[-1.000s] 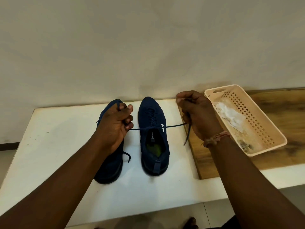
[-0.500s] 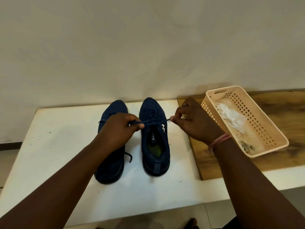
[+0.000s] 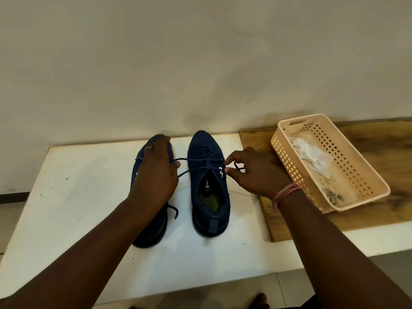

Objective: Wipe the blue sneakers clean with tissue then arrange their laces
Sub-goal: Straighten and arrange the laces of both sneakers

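Two dark blue sneakers stand side by side on the white table [image 3: 73, 208], toes toward the wall. My left hand [image 3: 156, 172] lies over the left sneaker [image 3: 153, 228] and holds a loop of the right sneaker's lace [image 3: 196, 162] beside its left edge. My right hand [image 3: 254, 172] pinches the other lace end just right of the right sneaker [image 3: 209, 188]. The lace runs across the shoe's top between both hands. Used white tissue [image 3: 312, 155] lies in the beige basket [image 3: 367, 175].
The perforated beige basket sits tilted on a wooden board [image 3: 379, 139] at the right. A plain wall rises directly behind the table. The left sneaker's loose lace end [image 3: 175, 211] hangs between the shoes. Floor tiles show below the table's front edge.
Both hands first came in toward the right sneaker from a wide pull on its lace. Since then my left hand has reached further over the left sneaker and my right hand has drawn back right.
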